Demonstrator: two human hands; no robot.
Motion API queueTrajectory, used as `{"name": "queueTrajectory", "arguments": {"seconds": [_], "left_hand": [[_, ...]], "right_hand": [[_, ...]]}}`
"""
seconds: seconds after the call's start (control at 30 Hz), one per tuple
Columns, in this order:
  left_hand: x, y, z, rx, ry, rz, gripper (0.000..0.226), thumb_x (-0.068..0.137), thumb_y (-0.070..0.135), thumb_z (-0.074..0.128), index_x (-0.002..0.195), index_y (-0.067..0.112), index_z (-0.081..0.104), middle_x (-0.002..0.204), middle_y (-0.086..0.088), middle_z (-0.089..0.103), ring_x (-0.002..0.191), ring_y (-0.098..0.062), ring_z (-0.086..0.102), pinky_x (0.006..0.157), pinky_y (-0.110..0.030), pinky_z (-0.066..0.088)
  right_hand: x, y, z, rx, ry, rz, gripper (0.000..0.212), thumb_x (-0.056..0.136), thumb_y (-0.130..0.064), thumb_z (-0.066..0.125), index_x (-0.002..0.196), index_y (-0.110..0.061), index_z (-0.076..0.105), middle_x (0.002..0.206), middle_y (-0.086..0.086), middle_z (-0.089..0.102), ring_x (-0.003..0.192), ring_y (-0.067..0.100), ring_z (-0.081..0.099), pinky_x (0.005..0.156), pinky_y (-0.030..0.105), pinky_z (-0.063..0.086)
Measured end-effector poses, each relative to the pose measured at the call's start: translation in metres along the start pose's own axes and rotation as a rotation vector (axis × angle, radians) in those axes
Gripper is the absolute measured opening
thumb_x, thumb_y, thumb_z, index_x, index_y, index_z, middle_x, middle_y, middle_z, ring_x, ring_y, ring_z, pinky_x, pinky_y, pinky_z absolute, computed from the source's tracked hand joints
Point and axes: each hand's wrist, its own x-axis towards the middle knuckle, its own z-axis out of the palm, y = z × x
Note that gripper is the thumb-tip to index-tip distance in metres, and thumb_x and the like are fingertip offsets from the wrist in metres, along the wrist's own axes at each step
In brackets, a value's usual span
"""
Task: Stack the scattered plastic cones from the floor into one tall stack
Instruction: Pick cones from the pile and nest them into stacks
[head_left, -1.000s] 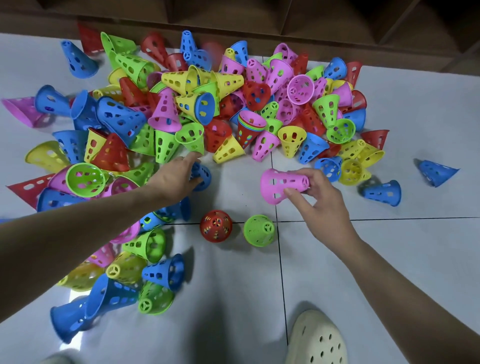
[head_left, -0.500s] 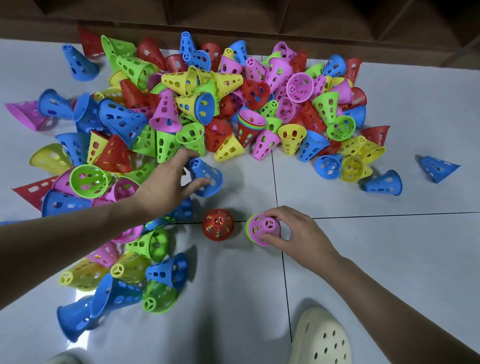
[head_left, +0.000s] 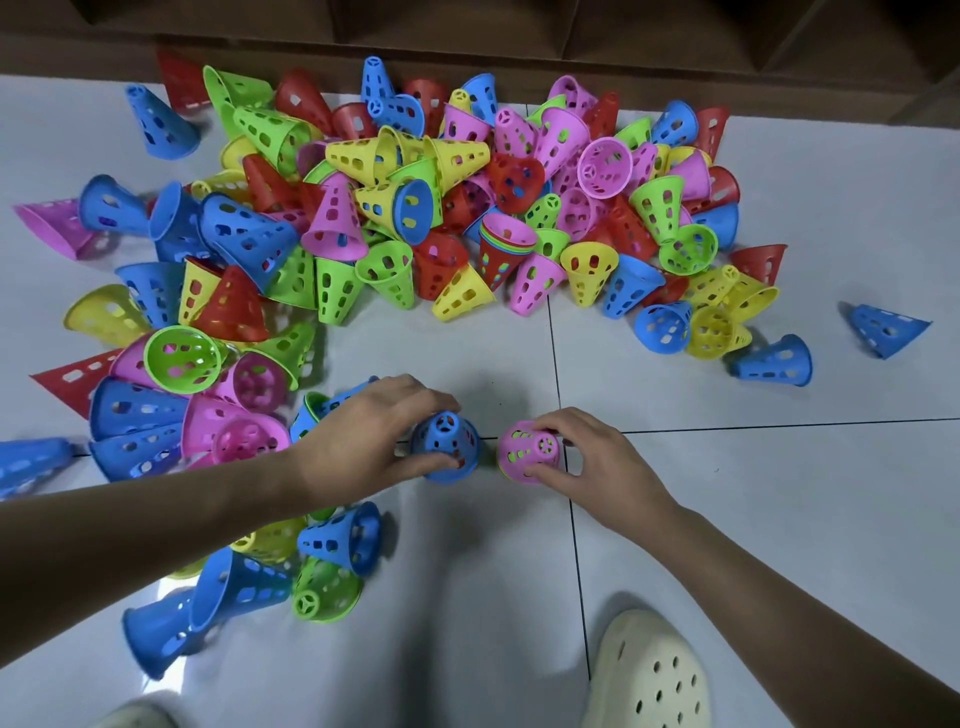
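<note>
Two small stacks stand upright on the white floor in front of me. My left hand (head_left: 363, 436) grips a blue cone (head_left: 445, 446) sitting over a red cone whose colour shows through the holes. My right hand (head_left: 592, 457) holds a pink cone (head_left: 527, 451) sitting over a green cone seen through its holes. The two stacks stand a little apart near a tile joint. A big heap of perforated cones (head_left: 395, 208) in blue, green, yellow, red and pink lies beyond and to the left. A short nested stack (head_left: 501, 249) with a pink top lies in the heap.
A wooden wall base (head_left: 519, 62) runs behind the heap. Two loose blue cones (head_left: 776, 361) (head_left: 885, 327) lie at the right. My cream clog (head_left: 649, 675) stands at the bottom right. More cones (head_left: 332, 540) lie under my left forearm. Bare tiles (head_left: 779, 519) spread to the right.
My left hand carried a blue cone from the heap's edge and set it over the red cone. My right hand stays on the pink cone it placed over the green one.
</note>
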Motion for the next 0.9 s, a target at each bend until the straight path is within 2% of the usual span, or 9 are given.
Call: {"name": "queueTrajectory", "arguments": {"seconds": [0.07,0.17,0.23,0.33,0.47,0.53,0.67,0.8,0.9], "left_hand": [[-0.001,-0.006,0.005,0.06,-0.06,0.058,0.046,0.091,0.052,0.065,0.123,0.019,0.058,0.108,0.001,0.066,0.097,-0.019,0.06,0.088,-0.034,0.05],[-0.003,-0.014,0.009,0.071,-0.124,0.022,0.048,0.093,0.055,0.059,0.126,0.021,0.058,0.114,0.001,0.066,0.102,-0.02,0.061,0.092,-0.039,0.052],[-0.005,-0.018,0.009,0.079,-0.146,0.003,0.054,0.092,0.057,0.06,0.131,0.02,0.056,0.118,0.002,0.065,0.107,-0.019,0.06,0.095,-0.038,0.05],[-0.008,-0.028,0.002,0.224,-0.162,-0.017,0.069,0.085,0.054,0.067,0.139,0.015,0.05,0.127,-0.003,0.062,0.117,-0.019,0.057,0.107,-0.036,0.042],[-0.016,-0.05,-0.011,0.359,-0.235,-0.306,0.097,0.079,0.059,0.07,0.154,0.016,0.026,0.153,-0.009,0.041,0.14,-0.024,0.038,0.12,-0.039,0.024],[-0.019,-0.057,-0.014,0.342,-0.305,-0.458,0.107,0.076,0.063,0.073,0.156,0.017,0.019,0.154,-0.008,0.038,0.142,-0.025,0.035,0.12,-0.04,0.024],[-0.019,-0.062,-0.012,0.323,-0.319,-0.591,0.096,0.076,0.056,0.077,0.151,0.017,0.032,0.143,-0.006,0.051,0.129,-0.024,0.048,0.113,-0.039,0.034],[-0.014,-0.063,-0.008,0.407,-0.29,-0.537,0.069,0.077,0.058,0.073,0.131,0.022,0.051,0.116,0.002,0.063,0.105,-0.017,0.056,0.103,-0.035,0.037],[-0.009,-0.063,-0.006,0.4,-0.287,-0.534,0.065,0.077,0.065,0.067,0.124,0.022,0.052,0.102,0.004,0.063,0.096,-0.018,0.057,0.1,-0.037,0.037]], "right_hand": [[0.001,0.0,0.0,0.006,-0.008,0.011,0.039,0.076,-0.053,0.064,0.112,-0.04,0.058,0.107,-0.022,0.058,0.101,0.005,0.06,0.088,0.038,0.053],[0.003,0.0,0.0,0.031,-0.003,0.009,0.037,0.077,-0.052,0.067,0.109,-0.037,0.059,0.107,-0.019,0.059,0.103,0.007,0.061,0.088,0.039,0.053],[0.004,-0.002,-0.001,0.041,0.007,0.003,0.034,0.077,-0.05,0.07,0.106,-0.036,0.058,0.106,-0.017,0.06,0.103,0.008,0.061,0.087,0.039,0.053],[0.007,-0.006,-0.003,0.053,0.017,-0.002,0.032,0.077,-0.05,0.072,0.102,-0.035,0.059,0.104,-0.016,0.059,0.102,0.009,0.061,0.086,0.04,0.053],[0.012,-0.007,-0.005,0.092,0.049,0.005,0.036,0.076,-0.052,0.071,0.104,-0.033,0.06,0.107,-0.016,0.06,0.104,0.009,0.06,0.088,0.039,0.053],[0.013,-0.006,-0.005,0.095,0.06,0.007,0.037,0.076,-0.055,0.07,0.104,-0.032,0.06,0.107,-0.016,0.059,0.105,0.008,0.06,0.088,0.038,0.053],[0.014,-0.005,-0.004,0.109,0.065,0.003,0.034,0.077,-0.053,0.07,0.102,-0.031,0.06,0.105,-0.015,0.059,0.104,0.01,0.06,0.087,0.039,0.053],[0.012,-0.004,-0.003,0.13,0.057,-0.003,0.027,0.079,-0.043,0.075,0.1,-0.031,0.061,0.103,-0.014,0.06,0.104,0.011,0.061,0.087,0.039,0.053],[0.011,-0.005,-0.004,0.138,0.058,-0.011,0.025,0.08,-0.041,0.074,0.098,-0.031,0.061,0.102,-0.014,0.061,0.103,0.011,0.062,0.087,0.038,0.053]]}}
